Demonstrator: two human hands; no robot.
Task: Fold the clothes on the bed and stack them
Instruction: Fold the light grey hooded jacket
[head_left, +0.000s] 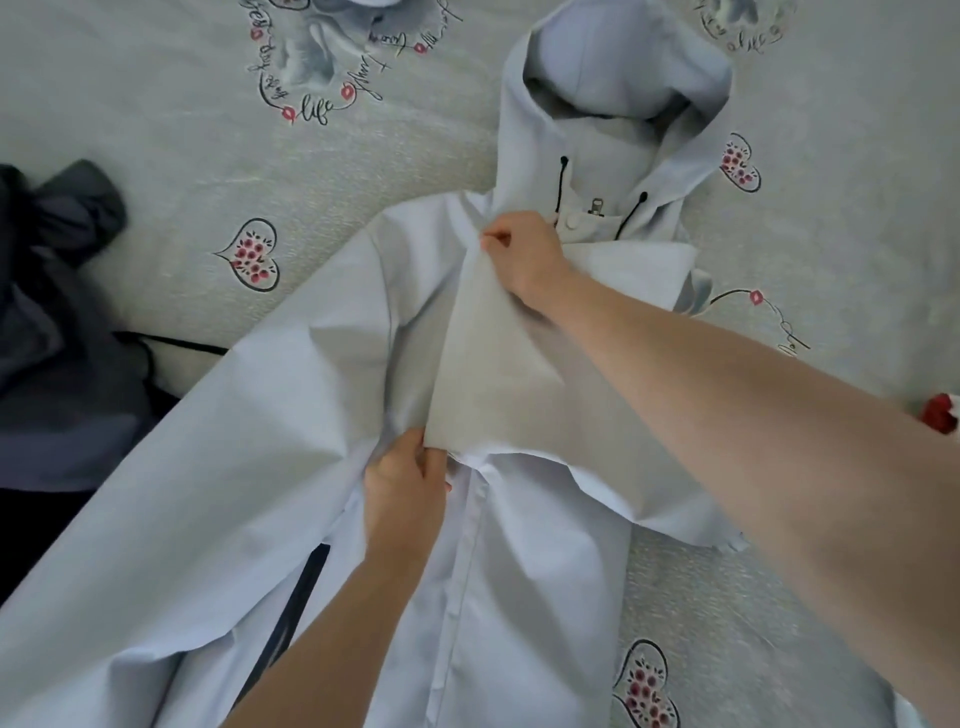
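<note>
One bed (156, 130) fills the view, its pale cover printed with hearts and looping script. Spread across its middle lies a light blue hooded jacket (234, 441), front up, hood (618, 62) toward the far side, black drawcords and a zip pull at the collar. To the left of the jacket sits a heap of dark clothes (47, 312), crumpled at the bed's edge. A grey-lined flap of the jacket's front is turned over across its chest. The right hand (524, 260) pinches the top corner of that flap just below the collar, while the left hand (410, 478) grips its lower corner beside the front placket. Something small and red (940, 413), possibly fabric, shows right of the jacket.
</note>
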